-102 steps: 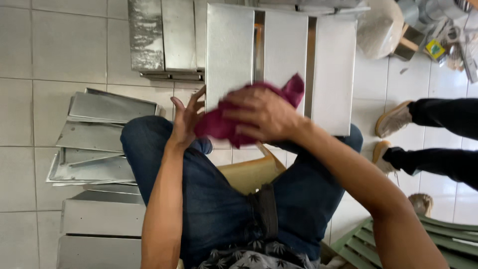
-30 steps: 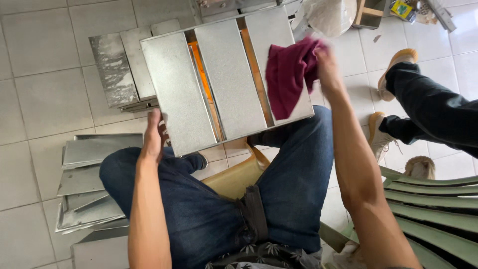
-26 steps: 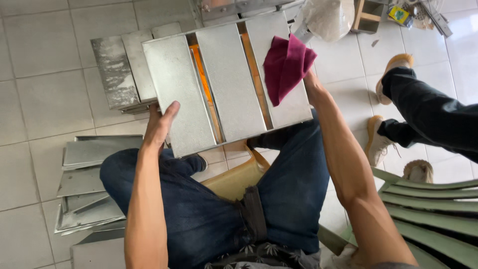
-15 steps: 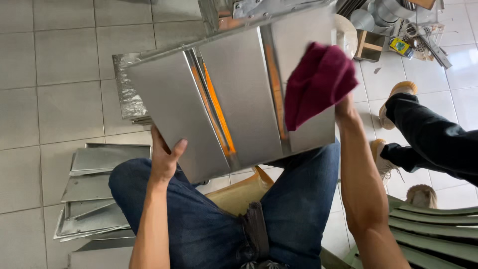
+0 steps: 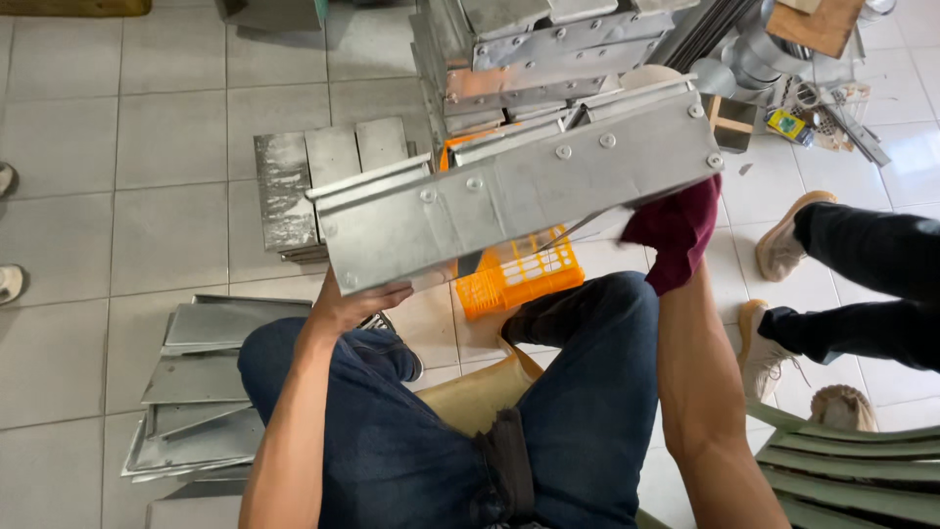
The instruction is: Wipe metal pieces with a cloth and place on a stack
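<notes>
left hand (image 5: 354, 299): clamped on the lower left corner of the metal panel (image 5: 519, 191), fingers curled under its edge, at about 9 o'clock of the panel.
right hand: hidden under the maroon cloth (image 5: 676, 230), which was pressed to the panel's lower right end at about 4 o'clock; grip could not be told.
metal panel: grey, riveted, held up edge-on and tilted, right end higher, above the knees.
orange crate (image 5: 519, 274): on the floor, just behind the panel at 6 o'clock.
stack of metal boxes (image 5: 529, 49): at 12 o'clock, behind the panel.
flat metal sheets (image 5: 211, 377): piled on the floor at 8 o'clock, beside the left knee.
another person's legs (image 5: 862, 284): at 3 o'clock, dark trousers, tan shoes.
</notes>
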